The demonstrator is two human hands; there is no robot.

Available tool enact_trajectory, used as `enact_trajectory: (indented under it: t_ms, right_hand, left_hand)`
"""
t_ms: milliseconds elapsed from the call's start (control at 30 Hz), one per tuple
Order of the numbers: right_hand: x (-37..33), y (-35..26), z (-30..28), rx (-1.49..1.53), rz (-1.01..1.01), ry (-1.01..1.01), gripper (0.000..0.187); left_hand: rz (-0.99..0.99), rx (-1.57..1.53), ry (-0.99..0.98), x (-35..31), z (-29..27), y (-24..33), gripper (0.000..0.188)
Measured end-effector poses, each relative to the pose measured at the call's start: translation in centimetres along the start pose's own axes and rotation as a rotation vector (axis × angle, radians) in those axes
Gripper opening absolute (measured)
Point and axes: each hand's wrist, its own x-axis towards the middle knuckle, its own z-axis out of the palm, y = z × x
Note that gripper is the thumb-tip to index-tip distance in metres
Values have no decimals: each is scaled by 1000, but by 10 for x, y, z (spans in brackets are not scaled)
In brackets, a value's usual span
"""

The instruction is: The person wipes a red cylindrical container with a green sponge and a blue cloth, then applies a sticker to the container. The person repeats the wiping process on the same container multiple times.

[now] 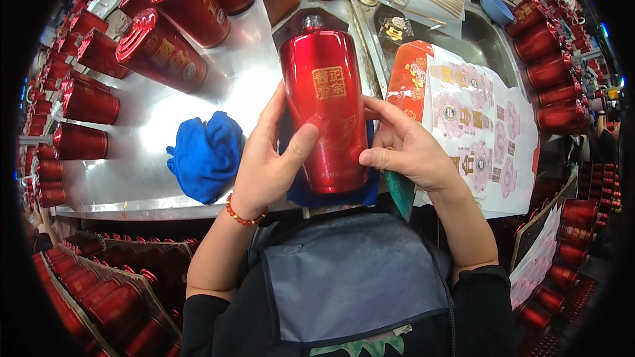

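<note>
Red bottle (324, 109) was held btwn L hand (270, 152) & R hand (405, 145), each grip half-curled on its sides, nr front edge of tabletop (135, 175); blue cloth (206, 157) lay left.

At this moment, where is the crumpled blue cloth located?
In the head view, the crumpled blue cloth lies left of centre on the metal tabletop, just left of the person's left hand.

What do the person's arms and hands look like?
The left grip and right grip are bare hands without gloves. The sleeves are short and black. A bracelet of reddish-orange and gold beads circles the left wrist; the right has none.
</note>
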Motion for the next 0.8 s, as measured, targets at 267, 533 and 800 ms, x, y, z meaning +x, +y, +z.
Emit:
enact_trajectory:
  t_ms: [267,533,800]
  right_hand:
    - [0,-2,1,-43,35,-15,92]
    - [3,3,1,-43,-30,26,87]
    - [5,-3,2,31,17,22,79]
  left_hand:
    - [-7,-149,-5,-6,10,2,72]
    - [-1,-190,-32,-5,12,6,69]
    - [-12,-212,15,-8,17,1,65]
